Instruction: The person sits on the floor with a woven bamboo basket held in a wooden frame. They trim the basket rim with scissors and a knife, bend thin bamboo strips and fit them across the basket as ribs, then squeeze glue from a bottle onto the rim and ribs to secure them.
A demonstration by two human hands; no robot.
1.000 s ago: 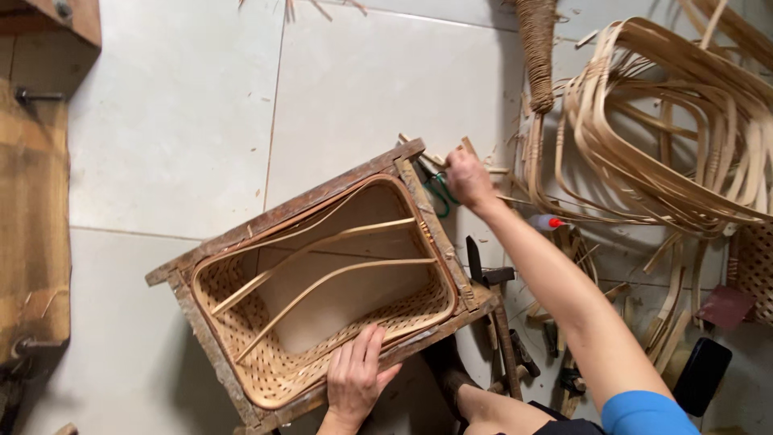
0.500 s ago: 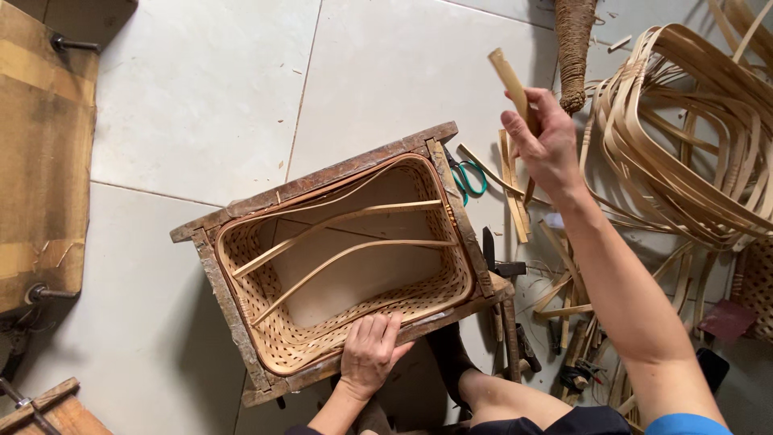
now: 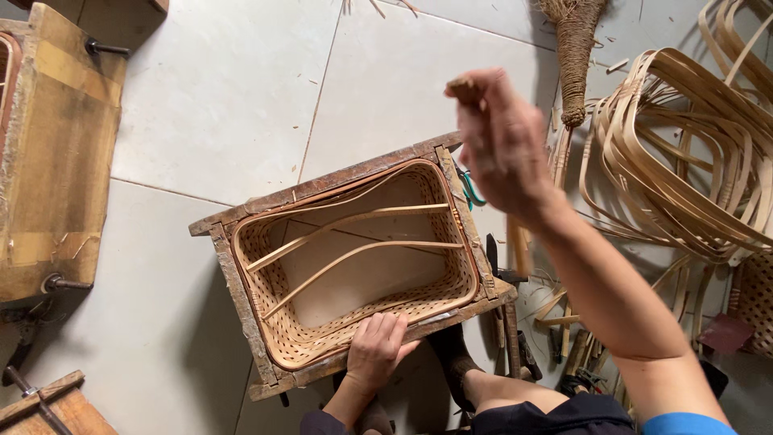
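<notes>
Left hand [image 3: 377, 348] lies flat, open, on the near rim of the frame [image 3: 241, 302] holding a woven basket [image 3: 283, 334]; right hand [image 3: 501, 137], raised above, pinches 1 small stick [image 3: 462, 82]

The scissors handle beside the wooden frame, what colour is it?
Green. The scissors handle peeks out at the wooden frame's right edge in the head view.

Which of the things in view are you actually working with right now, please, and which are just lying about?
In hand:
- woven cane basket inside the rectangular wooden frame, left hand resting on its near rim
- small light wooden stick in the raised right hand

Lying about:
- coiled pale cane strips
- green-handled scissors
- brown wooden block
</notes>
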